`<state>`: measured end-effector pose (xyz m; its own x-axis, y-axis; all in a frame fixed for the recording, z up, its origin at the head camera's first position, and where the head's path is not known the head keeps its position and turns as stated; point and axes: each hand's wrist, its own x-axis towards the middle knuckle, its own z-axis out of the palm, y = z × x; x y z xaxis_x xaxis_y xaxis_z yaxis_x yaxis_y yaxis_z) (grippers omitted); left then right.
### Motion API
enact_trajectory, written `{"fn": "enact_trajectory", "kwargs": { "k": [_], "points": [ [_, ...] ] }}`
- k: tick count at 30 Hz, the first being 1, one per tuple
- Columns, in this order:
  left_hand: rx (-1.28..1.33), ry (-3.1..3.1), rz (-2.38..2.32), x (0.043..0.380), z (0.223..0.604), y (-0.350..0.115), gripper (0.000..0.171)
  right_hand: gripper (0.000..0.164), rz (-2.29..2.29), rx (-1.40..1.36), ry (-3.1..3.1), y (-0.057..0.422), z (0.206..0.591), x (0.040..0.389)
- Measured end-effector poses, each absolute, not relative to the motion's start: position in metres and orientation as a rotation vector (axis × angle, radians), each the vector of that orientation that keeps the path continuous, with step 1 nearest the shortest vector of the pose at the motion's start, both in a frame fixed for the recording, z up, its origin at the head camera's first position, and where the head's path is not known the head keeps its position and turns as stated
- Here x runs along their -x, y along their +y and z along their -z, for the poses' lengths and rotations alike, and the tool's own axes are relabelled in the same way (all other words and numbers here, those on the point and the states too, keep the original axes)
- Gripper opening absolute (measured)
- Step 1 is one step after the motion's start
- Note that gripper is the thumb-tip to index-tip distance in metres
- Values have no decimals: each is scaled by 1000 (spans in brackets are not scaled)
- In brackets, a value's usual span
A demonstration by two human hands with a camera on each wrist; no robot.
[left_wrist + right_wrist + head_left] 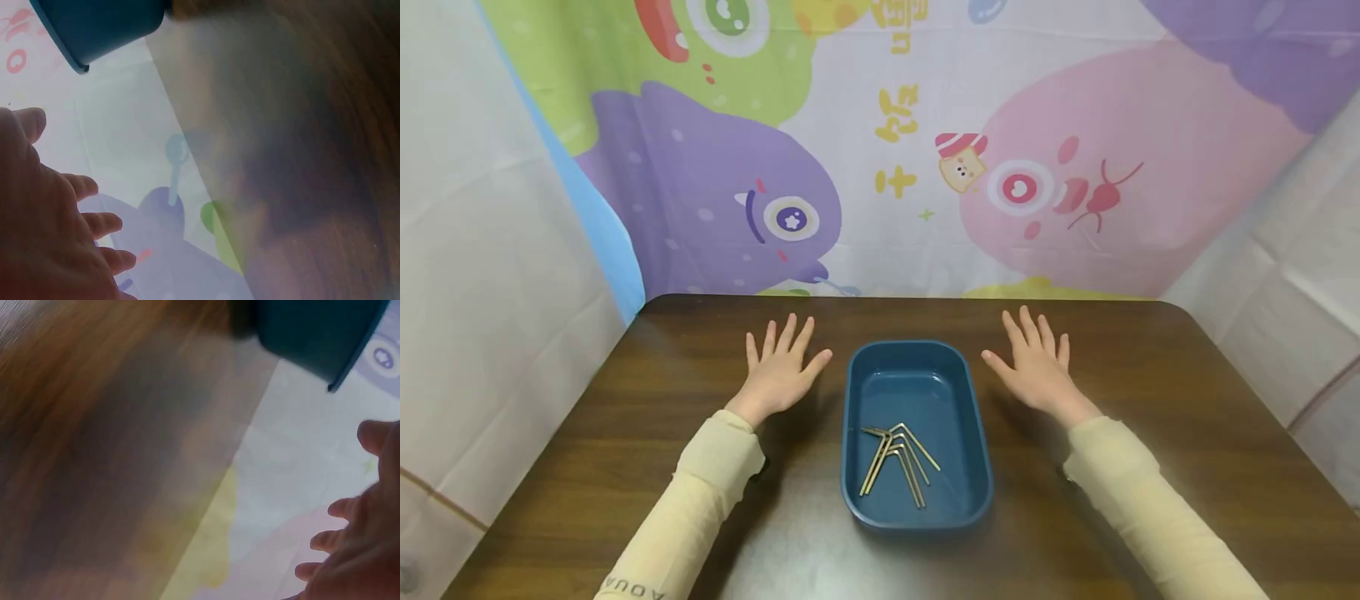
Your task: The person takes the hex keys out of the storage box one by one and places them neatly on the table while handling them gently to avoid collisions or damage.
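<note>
A blue tray (955, 433) stands centrally on the wooden tabletop (797, 525), gathering L-shaped hex keys (904, 467) toward its near end, presumably against scattering; left grip (778, 373) and right grip (1037, 375) (fingers spread, both released) flank it, apparently for equal reach

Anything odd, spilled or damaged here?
Only the cloth backdrop behind the table: its printed faces lie sideways, as if hung a quarter-turn off. The L-shaped rods sit inside the blue tray; no spill or damage visible.

Head view looks down; closer wrist views share the tray (917, 400).
</note>
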<state>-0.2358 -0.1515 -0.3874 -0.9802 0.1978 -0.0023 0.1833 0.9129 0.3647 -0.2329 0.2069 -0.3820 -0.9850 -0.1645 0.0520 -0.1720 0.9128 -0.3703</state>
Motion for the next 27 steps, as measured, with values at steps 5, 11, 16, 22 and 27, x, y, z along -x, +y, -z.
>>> {"fn": "enact_trajectory", "kwargs": {
  "k": [5,11,16,22,27],
  "points": [
    [-313,3034,-608,232,382,-144,68,60,-655,-388,-2946,188,372,225],
    [-317,2960,-774,221,379,-127,53,29,-677,-596,-2883,157,370,208],
    [-313,2875,-864,212,380,-113,54,16,-604,-780,-2877,134,376,195],
    [-318,2838,-826,209,384,-106,59,17,-432,-925,-2982,117,388,182],
    [-342,2840,-820,209,388,-106,55,24,-202,-947,-3037,111,397,177]
  ]
}}
